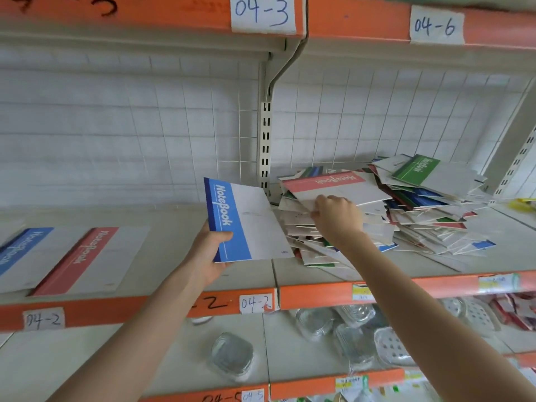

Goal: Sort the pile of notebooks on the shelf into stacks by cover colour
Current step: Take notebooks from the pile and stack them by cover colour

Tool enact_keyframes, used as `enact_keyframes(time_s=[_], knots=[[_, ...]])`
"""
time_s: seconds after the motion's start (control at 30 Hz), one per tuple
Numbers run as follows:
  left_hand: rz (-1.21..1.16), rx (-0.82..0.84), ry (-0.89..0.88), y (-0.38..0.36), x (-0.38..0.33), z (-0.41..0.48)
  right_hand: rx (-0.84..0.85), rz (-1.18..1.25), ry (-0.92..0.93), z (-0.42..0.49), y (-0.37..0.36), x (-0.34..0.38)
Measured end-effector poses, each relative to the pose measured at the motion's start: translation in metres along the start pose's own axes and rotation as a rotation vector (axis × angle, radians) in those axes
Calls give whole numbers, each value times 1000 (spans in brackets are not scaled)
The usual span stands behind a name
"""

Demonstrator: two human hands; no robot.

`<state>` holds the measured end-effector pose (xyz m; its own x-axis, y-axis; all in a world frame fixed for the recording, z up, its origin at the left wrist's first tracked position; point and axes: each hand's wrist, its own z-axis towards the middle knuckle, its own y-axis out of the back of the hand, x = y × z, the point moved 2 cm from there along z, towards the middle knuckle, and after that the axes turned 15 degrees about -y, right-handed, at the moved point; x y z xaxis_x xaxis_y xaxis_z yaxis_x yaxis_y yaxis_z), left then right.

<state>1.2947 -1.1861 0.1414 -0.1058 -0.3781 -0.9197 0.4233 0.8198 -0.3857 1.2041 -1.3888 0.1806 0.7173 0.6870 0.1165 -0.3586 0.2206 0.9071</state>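
Observation:
My left hand [207, 256] grips a blue-banded notebook [252, 224] by its lower spine corner and holds it tilted above the shelf [174, 227]. My right hand [338, 217] reaches into the left side of the messy notebook pile [412, 216], its fingers curled on the edge of a red-banded notebook [339, 185] lying on top. A green-banded notebook [416, 169] lies at the pile's back. On the shelf's left lie a blue notebook stack [20, 253] and a red notebook stack [84, 259], side by side.
A slotted upright post [264, 146] divides the two shelf bays in front of a white wire-grid back. Orange shelf edges carry paper labels such as 04-2 [255, 303]. Clear plastic containers [232, 356] sit on the shelf below.

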Motion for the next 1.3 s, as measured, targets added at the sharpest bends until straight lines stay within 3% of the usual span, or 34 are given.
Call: enact_keyframes(time_s=[0.13, 0.23, 0.33, 0.47, 0.53, 0.6, 0.7, 0.77, 0.83, 0.9, 1.17, 1.3], knots=[[-9, -38, 83, -1, 6, 3, -127, 168, 32, -4, 1, -8], [-39, -76, 161, -3, 13, 8, -240, 494, 312, -17, 0, -16], [-55, -80, 163, -1, 18, 13, -84, 640, 572, -30, -9, -20], [-16, -28, 198, 9, 19, 14, 133, 639, 756, -36, -13, -17], [60, 27, 179, 9, 18, 15, 68, 524, 829, -31, -16, -14], [124, 51, 138, 8, 15, 15, -46, 369, 787, -20, -17, -13], [137, 67, 113, 8, 13, 14, -62, 319, 416, 3, -7, -19], [138, 52, 97, 10, 11, 14, 77, 206, 141, 19, -8, -29], [120, 31, 89, 14, 11, 15, 205, 61, 38, 26, -14, -35], [104, 13, 84, 15, 10, 15, 181, 23, 39, 23, -15, -34], [60, -41, 82, 13, 6, 15, -338, 199, 152, -2, -18, -27], [34, -62, 93, 13, 6, 11, -413, 345, 282, -22, -12, -7]])
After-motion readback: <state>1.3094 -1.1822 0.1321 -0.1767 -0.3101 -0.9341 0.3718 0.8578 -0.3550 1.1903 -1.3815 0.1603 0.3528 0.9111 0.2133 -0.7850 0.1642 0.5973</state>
